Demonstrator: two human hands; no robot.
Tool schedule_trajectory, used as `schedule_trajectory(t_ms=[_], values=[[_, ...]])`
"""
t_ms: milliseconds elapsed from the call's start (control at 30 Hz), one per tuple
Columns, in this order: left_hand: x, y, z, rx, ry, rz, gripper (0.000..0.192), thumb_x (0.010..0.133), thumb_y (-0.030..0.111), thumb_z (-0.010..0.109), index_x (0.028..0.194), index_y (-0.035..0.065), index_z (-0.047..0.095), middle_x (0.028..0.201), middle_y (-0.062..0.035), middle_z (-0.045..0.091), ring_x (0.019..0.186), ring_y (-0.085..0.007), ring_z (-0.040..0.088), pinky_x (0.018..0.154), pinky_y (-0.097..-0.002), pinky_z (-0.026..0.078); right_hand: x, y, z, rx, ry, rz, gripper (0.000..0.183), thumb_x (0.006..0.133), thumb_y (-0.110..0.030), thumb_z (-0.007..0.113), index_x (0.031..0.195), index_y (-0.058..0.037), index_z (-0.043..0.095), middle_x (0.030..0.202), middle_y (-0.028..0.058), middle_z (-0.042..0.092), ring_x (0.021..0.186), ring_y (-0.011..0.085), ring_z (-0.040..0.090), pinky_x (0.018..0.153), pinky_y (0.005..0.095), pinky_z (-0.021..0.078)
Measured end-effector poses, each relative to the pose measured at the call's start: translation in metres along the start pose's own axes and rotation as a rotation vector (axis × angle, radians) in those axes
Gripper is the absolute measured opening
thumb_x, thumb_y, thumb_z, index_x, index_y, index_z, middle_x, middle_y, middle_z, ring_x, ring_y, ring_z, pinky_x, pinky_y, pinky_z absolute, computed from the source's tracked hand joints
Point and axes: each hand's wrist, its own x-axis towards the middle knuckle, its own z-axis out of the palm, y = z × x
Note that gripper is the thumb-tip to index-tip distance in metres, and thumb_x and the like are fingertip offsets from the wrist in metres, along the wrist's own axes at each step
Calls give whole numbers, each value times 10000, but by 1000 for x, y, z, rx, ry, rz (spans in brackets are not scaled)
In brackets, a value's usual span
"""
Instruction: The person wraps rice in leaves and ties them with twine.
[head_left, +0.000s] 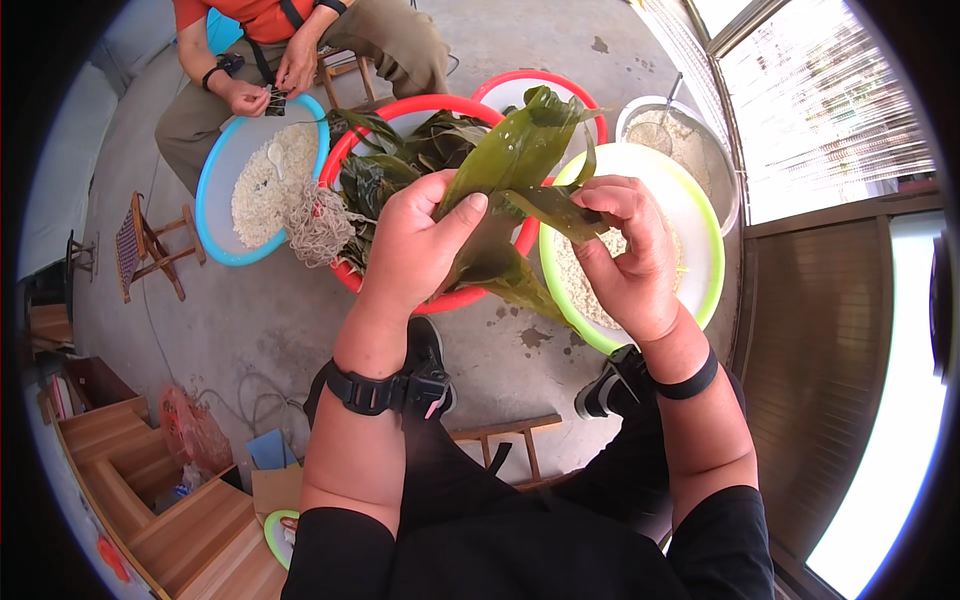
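Observation:
Long, wet green leaves (517, 150) overlap between my two hands, above the basins. My left hand (420, 232) grips them near their middle, its thumb pressed on top. At the right, my right hand (630, 247) pinches a leaf end that bends sideways between thumb and fingers. One leaf tip hangs down towards the floor. Beneath the hands stands a red-rimmed basin (442, 304) heaped with dark green leaves (375, 176). A bundle of pale string (319, 225) drapes over its left edge. Below my right hand is a green-rimmed basin (709, 289) with rice (581, 277) in it.
A person (255, 75) sits opposite, both hands on a small string-tied leaf parcel (276, 101). Before them, a blue-rimmed basin (202, 214) holds rice and a white spoon (276, 159). A metal pot (727, 202) with a strainer stands right; a folding stool (150, 247) left.

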Motion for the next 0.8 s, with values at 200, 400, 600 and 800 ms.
schedule_trajectory(t_ms=[200, 400, 600, 800], values=[[1, -3, 3, 13, 8, 34, 253, 970, 33, 610, 1211, -39, 640, 1076, -57, 723, 963, -84, 645, 866, -272, 525, 2, 6, -6, -103, -46, -59, 316, 722, 135, 698, 979, -47, 670, 1062, 111, 645, 973, 281, 660, 812, 364, 557], [3, -7, -5, 98, 52, 35, 278, 985, 37, 616, 1253, -37, 617, 1165, -44, 688, 1027, -92, 622, 923, -273, 504, 3, 3, -9, -79, -59, -92, 279, 708, 127, 677, 927, -44, 660, 1070, 114, 640, 977, 281, 653, 821, 350, 551], [4, -9, -11, 119, 164, 114, 249, 966, 32, 624, 1207, -32, 641, 1098, -40, 712, 984, -86, 626, 904, -271, 497, -1, 1, -9, 72, -73, 43, 276, 705, 152, 593, 884, -54, 637, 1242, 125, 570, 1055, 239, 591, 912, 347, 489], [2, -6, -19, 98, 231, 150, 227, 951, 44, 638, 1165, -25, 664, 1047, -30, 729, 942, -74, 625, 875, -263, 498, 5, 9, -15, 414, -293, 186, 214, 707, 122, 587, 815, -59, 622, 1529, 184, 430, 1439, 334, 394, 1146, 449, 330]])
